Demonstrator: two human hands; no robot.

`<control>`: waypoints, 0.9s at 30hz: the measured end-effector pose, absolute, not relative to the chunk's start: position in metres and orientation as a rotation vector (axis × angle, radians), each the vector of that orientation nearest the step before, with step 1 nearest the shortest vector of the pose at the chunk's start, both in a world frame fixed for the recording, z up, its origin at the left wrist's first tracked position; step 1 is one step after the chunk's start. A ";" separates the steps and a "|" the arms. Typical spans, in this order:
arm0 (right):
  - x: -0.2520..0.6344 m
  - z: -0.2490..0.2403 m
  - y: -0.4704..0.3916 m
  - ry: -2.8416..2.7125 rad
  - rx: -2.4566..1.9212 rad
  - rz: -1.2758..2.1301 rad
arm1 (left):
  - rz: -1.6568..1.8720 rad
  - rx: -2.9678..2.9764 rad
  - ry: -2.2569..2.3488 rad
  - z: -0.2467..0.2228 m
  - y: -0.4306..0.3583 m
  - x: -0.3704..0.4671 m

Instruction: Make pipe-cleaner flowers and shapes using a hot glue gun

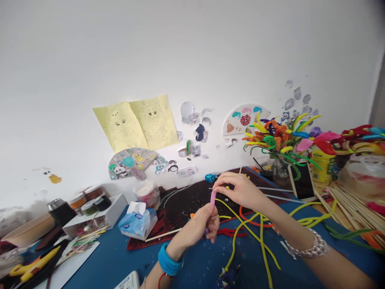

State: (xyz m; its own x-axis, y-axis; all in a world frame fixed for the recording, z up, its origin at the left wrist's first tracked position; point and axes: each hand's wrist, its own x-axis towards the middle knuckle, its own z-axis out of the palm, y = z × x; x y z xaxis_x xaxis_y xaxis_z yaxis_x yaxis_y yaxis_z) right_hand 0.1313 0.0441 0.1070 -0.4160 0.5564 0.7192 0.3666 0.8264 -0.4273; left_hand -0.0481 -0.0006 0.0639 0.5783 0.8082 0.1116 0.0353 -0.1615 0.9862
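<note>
- White wall is seen behind a cluttered craft table (120, 261) covered in blue, with a black cutting mat (180, 208) laid on it; the mat serves as the landmark below.
- Above the near edge of the mat, a short pink pipe cleaner (213, 197) is held upright between both hands.
- Its lower end is pinched by the left hand (201, 224), whose fingers are curled closed around it; a blue band is worn on that wrist.
- Its upper end is gripped by the right hand (240, 190), thumb and fingertips pressed together, the other fingers loosely bent; a beaded bracelet (306, 249) is worn on that wrist.
- Just right of the mat and under the right forearm, long yellow pipe cleaners (261, 237) are spread loosely, with an orange one (252, 220) among them.
- Left of the mat, a blue tissue pack (136, 222) is set, and behind it a round tub (148, 194).
- Right of the mat, beyond its far corner, a vase of pipe-cleaner flowers (279, 144) is placed, with a phone (302, 180) propped beside it.
- Farther right, thin wooden sticks (351, 208) are piled.
- On the wall above the mat, two yellow drawing sheets (138, 124) and small stickers are fixed.
</note>
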 end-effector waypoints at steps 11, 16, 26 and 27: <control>0.131 0.103 0.052 -2.077 -0.668 0.254 | 0.727 1.892 0.971 0.060 0.000 -0.054; 0.136 0.105 0.052 -2.103 -0.666 0.292 | 0.708 1.957 0.981 0.064 0.002 -0.060; 0.110 0.094 0.046 -1.667 -0.680 0.751 | 1.315 2.166 1.296 0.069 0.002 -0.070; 0.104 0.093 0.043 -1.586 -0.674 0.856 | 1.387 2.133 1.230 0.068 0.003 -0.070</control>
